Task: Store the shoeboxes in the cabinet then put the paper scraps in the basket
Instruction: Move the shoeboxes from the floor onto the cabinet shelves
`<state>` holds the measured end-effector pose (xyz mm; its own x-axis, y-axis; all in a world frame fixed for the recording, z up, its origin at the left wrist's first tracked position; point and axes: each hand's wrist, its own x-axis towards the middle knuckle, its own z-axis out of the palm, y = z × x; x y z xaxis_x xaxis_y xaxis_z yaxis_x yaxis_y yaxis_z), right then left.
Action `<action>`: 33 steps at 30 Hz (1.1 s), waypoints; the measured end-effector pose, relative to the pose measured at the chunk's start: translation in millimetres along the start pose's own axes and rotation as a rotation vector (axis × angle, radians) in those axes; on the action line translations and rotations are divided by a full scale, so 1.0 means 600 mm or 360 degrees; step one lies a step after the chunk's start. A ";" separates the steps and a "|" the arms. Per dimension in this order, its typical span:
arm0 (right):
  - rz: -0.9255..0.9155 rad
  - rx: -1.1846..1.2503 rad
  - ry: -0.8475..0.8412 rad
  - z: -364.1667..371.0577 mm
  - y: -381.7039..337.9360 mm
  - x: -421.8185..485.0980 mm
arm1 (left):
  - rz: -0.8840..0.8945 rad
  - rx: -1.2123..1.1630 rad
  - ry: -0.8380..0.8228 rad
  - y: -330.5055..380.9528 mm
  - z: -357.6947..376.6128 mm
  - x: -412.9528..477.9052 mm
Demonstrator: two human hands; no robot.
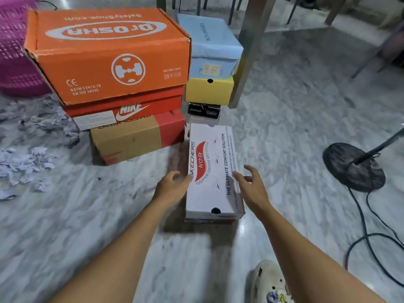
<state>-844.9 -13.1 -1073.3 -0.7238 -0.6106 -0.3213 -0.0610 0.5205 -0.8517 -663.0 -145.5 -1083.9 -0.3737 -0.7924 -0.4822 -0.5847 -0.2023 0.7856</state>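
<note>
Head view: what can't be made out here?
- The cabinet: not in frame anywhere.
- The pink basket: cut off by the left edge, its right side behind the orange box.
- The black box: mostly hidden under the yellow box; label too small to read.
- The left hand and right hand at the white Skechers box: motion blur hides whether they touch it.
</note>
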 end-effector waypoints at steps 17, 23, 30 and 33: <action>-0.0258 -0.0008 -0.0667 0.077 -0.070 -0.024 | -0.0062 -0.0110 0.0455 -0.076 -0.054 -0.114; -0.0340 -0.0127 -0.1039 0.148 -0.133 -0.027 | -0.0186 -0.0166 0.0892 -0.108 -0.099 -0.150; -0.0355 -0.0112 -0.1411 0.245 -0.205 -0.056 | -0.0268 -0.0261 0.1256 -0.134 -0.163 -0.198; -0.0362 -0.0032 -0.1563 0.291 -0.237 -0.077 | -0.0296 -0.0324 0.1409 -0.141 -0.192 -0.216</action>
<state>-682.9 -163.3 -1009.5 0.1924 -0.9134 -0.3586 -0.1454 0.3349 -0.9310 -482.2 -91.7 -1043.2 0.4489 -0.8706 -0.2013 -0.4109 -0.4012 0.8187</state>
